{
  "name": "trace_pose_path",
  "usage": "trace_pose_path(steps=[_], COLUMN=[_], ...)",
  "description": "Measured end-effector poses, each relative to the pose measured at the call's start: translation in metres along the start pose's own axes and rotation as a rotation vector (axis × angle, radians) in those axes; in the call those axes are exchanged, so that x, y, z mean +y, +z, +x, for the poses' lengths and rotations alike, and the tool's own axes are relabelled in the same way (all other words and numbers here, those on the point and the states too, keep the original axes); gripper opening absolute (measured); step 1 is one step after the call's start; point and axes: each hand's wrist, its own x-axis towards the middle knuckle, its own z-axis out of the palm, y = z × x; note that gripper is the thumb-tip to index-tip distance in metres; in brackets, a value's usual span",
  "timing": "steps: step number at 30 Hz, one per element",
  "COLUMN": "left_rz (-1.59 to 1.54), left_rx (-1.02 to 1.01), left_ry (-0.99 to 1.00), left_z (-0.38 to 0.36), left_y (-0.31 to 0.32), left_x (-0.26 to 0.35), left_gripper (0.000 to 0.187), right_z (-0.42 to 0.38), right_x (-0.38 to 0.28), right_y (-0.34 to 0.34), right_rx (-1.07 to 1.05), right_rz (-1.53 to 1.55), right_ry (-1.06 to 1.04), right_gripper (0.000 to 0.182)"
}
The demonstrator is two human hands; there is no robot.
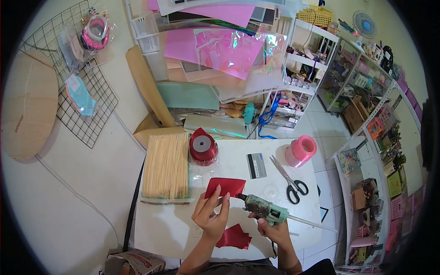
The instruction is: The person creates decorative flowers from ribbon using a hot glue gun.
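My left hand (212,213) holds up a red ribbon piece (224,187) between its fingers. In my right hand (273,231) is a green glue gun (263,208), its dark nozzle at the lower right edge of the red piece and a clear glue stick out of its back. Below, several red ribbon pieces (234,237) lie on the white table (183,229). A roll of dark red ribbon (203,146) stands behind my left hand, beside a bundle of thin wooden sticks (165,166).
Black-handled scissors (288,178), a grey card (256,165) and a pink ribbon roll (301,151) lie at the table's right. Wrapping sheets (220,50) hang behind. Loaded shelves (366,192) stand at the right, and a cardboard box (135,263) sits at the lower left.
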Motion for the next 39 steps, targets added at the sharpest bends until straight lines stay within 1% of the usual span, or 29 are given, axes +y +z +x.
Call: trace_pose_path(steps=[2, 4, 6, 7, 9, 12, 16, 21, 25, 27, 34, 39], left_rz=[0.025, -0.022, -0.022, -0.023, -0.039, -0.053, -0.057, -0.055, -0.063, -0.069, -0.048, -0.054], left_rx=[-0.007, 0.031, 0.022, 0.021, 0.013, 0.005, -0.012, -0.027, -0.034, -0.034, -0.018, -0.015], left_ry=[0.018, 0.011, -0.006, -0.020, -0.040, -0.079, -0.114, -0.110, -0.121, -0.117, -0.091, -0.092], left_z=[-0.002, -0.001, -0.002, -0.003, -0.002, -0.001, -0.001, -0.001, -0.001, -0.001, -0.003, -0.003], left_y=[0.000, 0.001, 0.001, 0.001, 0.002, 0.002, 0.002, 0.002, 0.002, 0.002, 0.001, 0.002], left_x=[0.000, 0.002, 0.001, 0.001, 0.001, 0.003, 0.003, 0.004, 0.005, 0.005, 0.000, 0.001], left_gripper=[0.037, 0.036, 0.036, 0.036, 0.036, 0.036, 0.035, 0.036, 0.037, 0.037, 0.037, 0.036], right_z=[0.000, -0.001, -0.001, -0.001, -0.001, -0.002, -0.003, -0.005, -0.006, -0.006, -0.006, -0.007], right_x=[0.002, 0.005, 0.011, 0.014, 0.018, 0.018, 0.019, 0.014, 0.016, 0.013, 0.016, 0.009], right_y=[-0.001, -0.004, -0.007, -0.008, -0.009, -0.010, -0.008, -0.006, -0.006, -0.007, -0.008, -0.007], right_rx=[0.008, 0.017, -0.040, -0.037, -0.024, -0.032, 0.008, 0.055, 0.077, 0.064, 0.073, 0.092], right_rz=[-0.021, -0.043, -0.107, -0.106, -0.184, -0.215, -0.191, -0.193, -0.176, -0.231, -0.229, -0.307], right_ry=[0.017, 0.032, -0.038, -0.035, -0.094, -0.063, -0.084, 0.000, 0.003, 0.099, 0.085, 0.103], right_gripper=[0.020, 0.020, 0.029, 0.029, 0.026, 0.022, 0.021, 0.021, 0.021, 0.027, 0.026, 0.027])
